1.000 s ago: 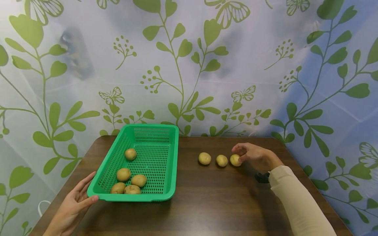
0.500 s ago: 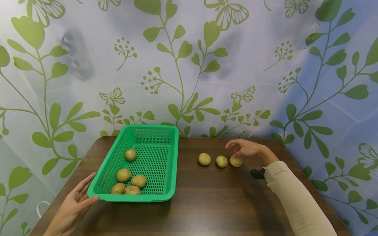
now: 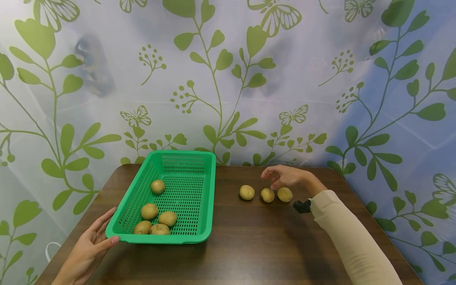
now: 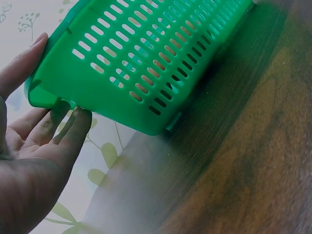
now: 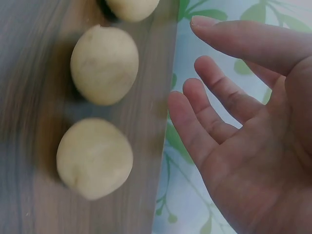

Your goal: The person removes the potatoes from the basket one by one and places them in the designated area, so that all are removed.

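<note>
My left hand (image 3: 87, 247) holds the near left corner of a green plastic basket (image 3: 210, 190), thumb at the rim and fingers under it, as the left wrist view shows. Several potatoes (image 3: 168, 218) lie inside, mostly toward the near left. On the table, three potatoes sit in a row: a left one (image 3: 247, 192), a middle one (image 3: 267, 195) and a right one (image 3: 285, 194). Just behind and above the middle one hovers my right hand (image 3: 286, 177), its fingers loosely bent and nothing in them. In the right wrist view its fingers (image 5: 214, 87) are apart from the potatoes.
A brown wooden table (image 3: 249, 241) carries everything. Behind it hangs a pale curtain (image 3: 228, 79) with green leaves and butterflies. A black wrist device (image 3: 302, 206) sits under the right sleeve's cuff.
My right hand has moved left, from the right potato to above and behind the middle one. The left hand, basket and potatoes stay where they were.
</note>
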A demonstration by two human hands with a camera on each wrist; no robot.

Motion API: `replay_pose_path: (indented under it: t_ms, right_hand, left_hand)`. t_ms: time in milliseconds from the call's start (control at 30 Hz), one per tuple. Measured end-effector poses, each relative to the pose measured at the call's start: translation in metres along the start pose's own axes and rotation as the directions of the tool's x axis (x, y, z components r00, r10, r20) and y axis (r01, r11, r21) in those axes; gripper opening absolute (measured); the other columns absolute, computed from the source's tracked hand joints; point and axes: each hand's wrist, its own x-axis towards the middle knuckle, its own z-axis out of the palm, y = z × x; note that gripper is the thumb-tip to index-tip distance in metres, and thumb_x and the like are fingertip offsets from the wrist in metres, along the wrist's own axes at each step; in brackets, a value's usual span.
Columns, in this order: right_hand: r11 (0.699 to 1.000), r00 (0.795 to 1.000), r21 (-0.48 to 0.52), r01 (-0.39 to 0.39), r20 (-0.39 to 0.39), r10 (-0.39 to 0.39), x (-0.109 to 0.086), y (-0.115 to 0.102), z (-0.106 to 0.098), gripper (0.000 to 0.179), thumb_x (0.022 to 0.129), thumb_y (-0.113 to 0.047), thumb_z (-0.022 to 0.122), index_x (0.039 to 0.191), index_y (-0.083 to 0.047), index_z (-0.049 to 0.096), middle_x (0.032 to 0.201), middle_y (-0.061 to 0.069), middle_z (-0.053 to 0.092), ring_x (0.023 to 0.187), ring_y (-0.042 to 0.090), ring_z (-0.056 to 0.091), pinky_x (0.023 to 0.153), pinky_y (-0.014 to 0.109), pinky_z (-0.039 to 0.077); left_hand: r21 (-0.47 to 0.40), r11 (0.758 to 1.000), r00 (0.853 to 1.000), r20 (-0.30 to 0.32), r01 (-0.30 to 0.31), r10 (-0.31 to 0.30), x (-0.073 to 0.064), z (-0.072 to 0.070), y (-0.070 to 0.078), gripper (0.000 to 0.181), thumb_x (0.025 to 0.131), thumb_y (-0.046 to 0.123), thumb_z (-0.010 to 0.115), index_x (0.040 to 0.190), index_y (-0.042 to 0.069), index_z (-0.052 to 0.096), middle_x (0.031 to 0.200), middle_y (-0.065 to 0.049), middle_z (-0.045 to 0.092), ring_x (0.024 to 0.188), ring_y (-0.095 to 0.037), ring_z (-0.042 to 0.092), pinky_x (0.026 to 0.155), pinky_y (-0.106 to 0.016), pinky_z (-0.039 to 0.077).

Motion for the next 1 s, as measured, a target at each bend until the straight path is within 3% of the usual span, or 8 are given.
replay_pose_path:
  t_ms: [167, 433, 667, 1000]
  right_hand:
    - [0.999, 0.999, -0.017, 0.041, 0.023, -0.041, 0.011, -0.013, 0.002, 0.042, 0.096, -0.004, 0.073, 0.136, -0.005, 0.059, 0.136, 0.014, 0.055, 0.105, 0.03, 0.054, 0.088, 0.044, 0.051]
    - [0.999, 0.997, 0.032, 0.028, 0.065, -0.03, 0.024, -0.033, 0.005, 0.043, 0.096, -0.005, 0.073, 0.136, -0.009, 0.058, 0.139, 0.009, 0.053, 0.126, 0.028, 0.053, 0.102, 0.047, 0.049]
    - [0.992, 0.992, 0.111, 0.064, 0.1, -0.076, 0.035, -0.046, 0.01, 0.042, 0.096, 0.003, 0.068, 0.136, -0.003, 0.057, 0.139, 0.014, 0.049, 0.117, 0.033, 0.054, 0.091, 0.044, 0.055]
    - [0.995, 0.989, 0.057, 0.086, 0.117, -0.092, 0.052, -0.069, 0.018, 0.042, 0.096, 0.004, 0.069, 0.134, -0.01, 0.059, 0.14, 0.007, 0.053, 0.132, 0.028, 0.051, 0.106, 0.046, 0.047]
  left_hand:
    - [0.004, 1.0, 1.0, -0.002, 0.001, -0.001, 0.0, 0.0, 0.001, 0.076, 0.101, -0.021, 0.042, 0.166, 0.01, 0.019, 0.158, 0.009, 0.042, 0.136, -0.014, 0.052, 0.104, -0.028, 0.048]
    - [0.009, 1.0, 1.0, 0.002, -0.005, 0.005, 0.0, 0.0, 0.0, 0.076, 0.101, -0.021, 0.042, 0.166, 0.008, 0.017, 0.158, 0.008, 0.041, 0.136, -0.014, 0.051, 0.104, -0.028, 0.048]
    - [0.002, 1.0, 1.0, 0.003, 0.0, 0.0, 0.0, 0.0, 0.001, 0.075, 0.102, -0.021, 0.042, 0.166, 0.009, 0.018, 0.158, 0.008, 0.041, 0.137, -0.014, 0.051, 0.105, -0.029, 0.048]
    - [0.008, 1.0, 1.0, -0.013, 0.024, -0.024, -0.001, 0.002, 0.003, 0.074, 0.102, -0.02, 0.042, 0.166, 0.011, 0.019, 0.158, 0.008, 0.041, 0.137, -0.014, 0.051, 0.105, -0.029, 0.048]
